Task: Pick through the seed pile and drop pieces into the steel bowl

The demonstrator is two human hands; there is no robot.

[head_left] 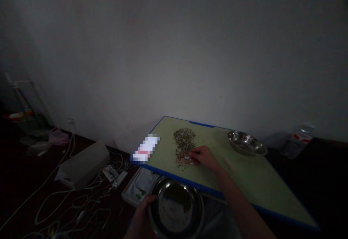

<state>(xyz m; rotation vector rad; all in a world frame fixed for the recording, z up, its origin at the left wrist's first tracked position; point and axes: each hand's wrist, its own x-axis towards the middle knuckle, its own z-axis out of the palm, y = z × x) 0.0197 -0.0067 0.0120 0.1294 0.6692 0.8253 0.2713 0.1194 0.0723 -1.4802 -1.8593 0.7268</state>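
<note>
My left hand point(146, 204) grips the rim of a steel bowl point(199, 213) just below the table's front edge; small dark bits lie inside the bowl. My right hand point(205, 156) is closed, its fingertips on a flat pinkish piece point(181, 159) lying on the table. What kind of piece it is, I cannot make out. Behind it spreads a pile of small dark grains point(185, 137), perhaps seeds or beans, and a few lie loose in front of the piece.
A greenish table point(255, 181) with a blue edge stands against the wall. At its right lies another steel bowl point(247, 144); a blurred-out bright rectangle point(146, 147) is at its left. A large bottle point(297, 141), a box point(84, 163) and tangled cables point(81, 210) surround it.
</note>
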